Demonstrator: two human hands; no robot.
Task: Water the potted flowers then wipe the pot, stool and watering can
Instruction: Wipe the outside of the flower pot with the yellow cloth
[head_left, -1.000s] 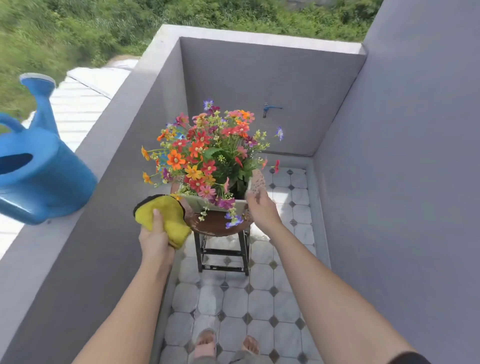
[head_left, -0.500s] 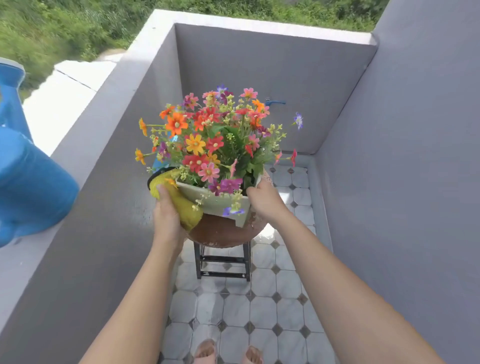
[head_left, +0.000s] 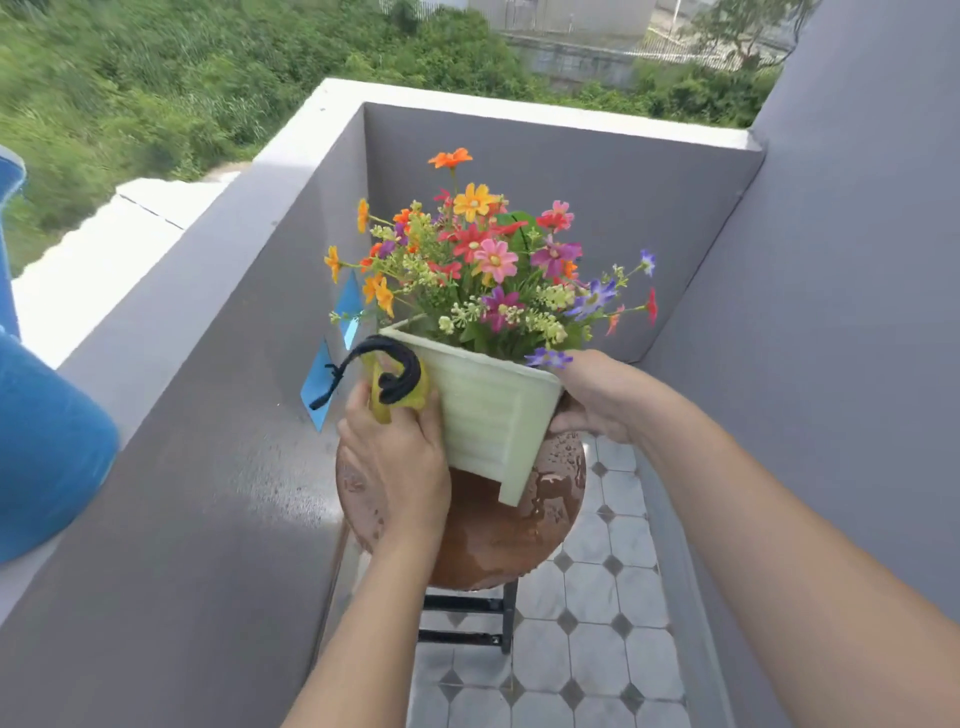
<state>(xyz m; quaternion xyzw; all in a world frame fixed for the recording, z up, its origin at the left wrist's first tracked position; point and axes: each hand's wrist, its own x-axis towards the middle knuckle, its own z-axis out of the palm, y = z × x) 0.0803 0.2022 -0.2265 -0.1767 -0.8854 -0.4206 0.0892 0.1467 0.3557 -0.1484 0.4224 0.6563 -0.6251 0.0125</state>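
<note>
Cream pot (head_left: 488, 415) tilts over 1 stool (head_left: 498, 540). I see L hand (head_left: 395, 462) clutch 1 cloth (head_left: 410, 389), R hand (head_left: 597, 395) grip pot.

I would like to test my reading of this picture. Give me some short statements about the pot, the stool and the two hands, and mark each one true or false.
1. The left hand presses a yellow cloth against the side of the pot. True.
2. The pot stands upright. False: it is tilted, held between both hands.
3. The round seat of the stool has water drops on it. True.
4. The right hand holds the watering can. False: it grips the pot's right side; the blue can is at the far left, apart from both hands.
</note>
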